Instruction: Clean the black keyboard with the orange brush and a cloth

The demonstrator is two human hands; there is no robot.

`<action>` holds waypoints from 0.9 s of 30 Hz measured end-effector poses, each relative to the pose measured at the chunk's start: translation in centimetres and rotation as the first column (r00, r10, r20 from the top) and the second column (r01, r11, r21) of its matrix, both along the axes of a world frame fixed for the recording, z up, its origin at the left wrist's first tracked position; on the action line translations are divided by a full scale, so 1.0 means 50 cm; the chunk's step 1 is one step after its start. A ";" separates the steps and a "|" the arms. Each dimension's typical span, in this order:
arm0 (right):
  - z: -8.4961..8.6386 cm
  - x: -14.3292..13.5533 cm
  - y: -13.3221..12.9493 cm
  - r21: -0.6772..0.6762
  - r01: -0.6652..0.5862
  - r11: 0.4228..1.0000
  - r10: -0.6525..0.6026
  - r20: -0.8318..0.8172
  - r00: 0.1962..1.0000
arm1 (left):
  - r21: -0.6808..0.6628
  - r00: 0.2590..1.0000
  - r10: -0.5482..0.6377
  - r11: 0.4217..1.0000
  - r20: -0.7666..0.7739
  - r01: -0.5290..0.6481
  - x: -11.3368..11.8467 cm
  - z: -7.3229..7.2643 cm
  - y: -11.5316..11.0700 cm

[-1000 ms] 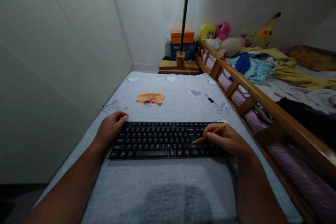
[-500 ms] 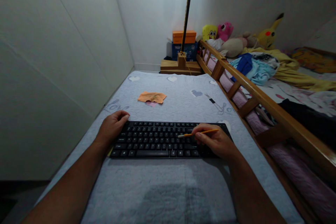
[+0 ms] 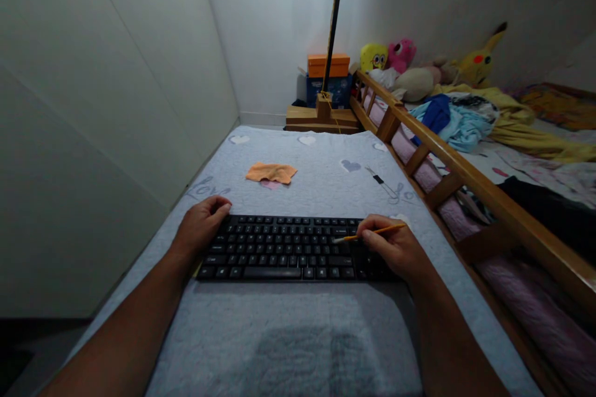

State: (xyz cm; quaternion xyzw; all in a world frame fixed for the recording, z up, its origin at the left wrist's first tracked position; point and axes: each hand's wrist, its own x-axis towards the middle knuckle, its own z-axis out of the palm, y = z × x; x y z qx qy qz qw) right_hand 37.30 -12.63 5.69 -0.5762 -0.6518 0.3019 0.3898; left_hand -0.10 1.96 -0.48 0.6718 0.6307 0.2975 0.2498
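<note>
A black keyboard [image 3: 279, 254] lies across the quilted cover. My left hand [image 3: 202, 222] is closed on the keyboard's left end; its fingertips are partly hidden. In my right hand [image 3: 388, 245] I pinch a thin paintbrush [image 3: 382, 230] with an orange handle. Its pale tip points left, over the right part of the letter keys, and I cannot tell whether it touches them. The right hand covers much of the number pad. Beyond the keyboard lies a crumpled orange cloth [image 3: 271, 172]. A thin metal wire tool with a black band [image 3: 379, 179] rests farther right.
A wooden bed rail [image 3: 433, 139] runs along the right side, with clothes [image 3: 454, 121] and plush toys behind it. White cabinet doors [image 3: 116, 136] stand on the left. At the far end are a wooden stand [image 3: 321, 115] with a dark pole and stacked boxes [image 3: 328, 65].
My right hand has moved to the right with the paintbrush, so the tip is farther right over the keys. My left hand stays at the keyboard's left end.
</note>
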 end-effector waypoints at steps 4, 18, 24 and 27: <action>-0.009 -0.013 0.001 -0.022 -0.063 0.998 0.062 -0.066 0.996 | 0.004 1.000 -0.001 1.000 0.021 0.001 0.000 -0.001 0.000; 0.003 0.000 0.001 0.044 0.099 0.994 -0.102 0.049 0.994 | 0.098 0.997 0.079 0.992 -0.005 -0.078 0.000 0.014 -0.011; -0.017 -0.018 0.003 -0.019 -0.019 1.000 0.017 -0.074 0.997 | 0.116 0.996 0.089 0.989 0.009 -0.089 0.003 0.016 -0.012; -0.026 -0.030 0.005 -0.043 -0.073 0.996 0.069 -0.102 0.992 | 0.130 0.995 0.099 0.986 0.015 -0.100 0.002 0.016 -0.013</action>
